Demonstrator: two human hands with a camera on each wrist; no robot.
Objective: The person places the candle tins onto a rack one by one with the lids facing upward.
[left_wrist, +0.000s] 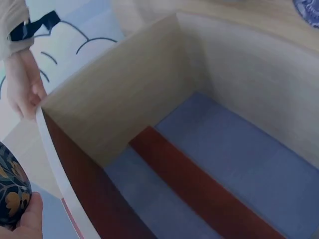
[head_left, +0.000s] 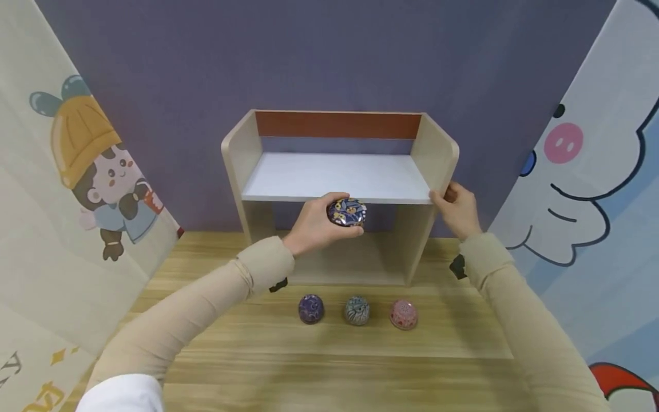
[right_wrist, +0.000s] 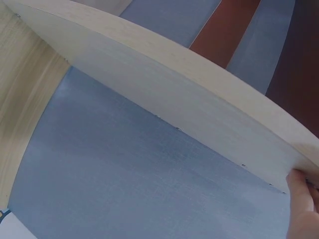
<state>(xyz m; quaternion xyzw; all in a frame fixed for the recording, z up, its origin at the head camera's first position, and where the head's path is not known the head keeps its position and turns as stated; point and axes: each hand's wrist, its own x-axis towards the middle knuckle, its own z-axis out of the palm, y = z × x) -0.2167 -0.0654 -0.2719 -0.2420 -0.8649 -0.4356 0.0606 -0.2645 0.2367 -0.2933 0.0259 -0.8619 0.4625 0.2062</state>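
A plain blue-grey backdrop (head_left: 350, 57) spans the top of the frame. A cream panel (head_left: 31, 200) at left bears a cartoon figure (head_left: 110, 189) in a yellow hat; at right, a pale blue panel (head_left: 625, 303) shows a white, pink-snouted character (head_left: 607, 171). Softly shaded wood-grain surface (head_left: 247, 360) fills the lower middle.

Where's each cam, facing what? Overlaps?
Head: head-worn, facing forward-down at the shelf; left hand, right hand, sleeves show.
Left wrist: wrist-worn, facing the shelf's lower compartment; part of left hand, right hand show.
Right wrist: wrist-worn, facing the right side panel; part of right hand shows.
Head and left wrist share the held object.
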